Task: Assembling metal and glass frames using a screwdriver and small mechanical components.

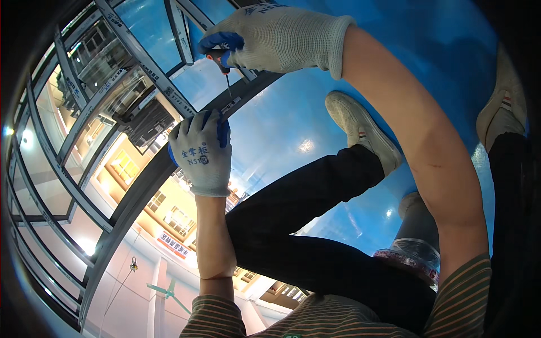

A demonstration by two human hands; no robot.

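My right hand [276, 39], in a pale knitted glove with blue fingertips, is closed round the orange and black handle of a screwdriver [216, 58]. Its thin shaft points down to a small metal fitting [230, 106] on the edge of a dark frame bar. Below and left of that fitting, my left hand [200, 155], gloved the same way, has its fingers wrapped over the dark metal frame [132, 203]. The fingertips on the frame's far side are partly hidden. Whether the screwdriver tip sits in a screw is too small to tell.
Several grey metal frames [121, 34] with printed film stand at the left. Under me is a glossy blue floor [282, 124]. Bent black-trousered legs [315, 197] and a pale shoe [360, 127] lie near the frame. A grey support with plastic-wrapped padding [414, 253] is at the right.
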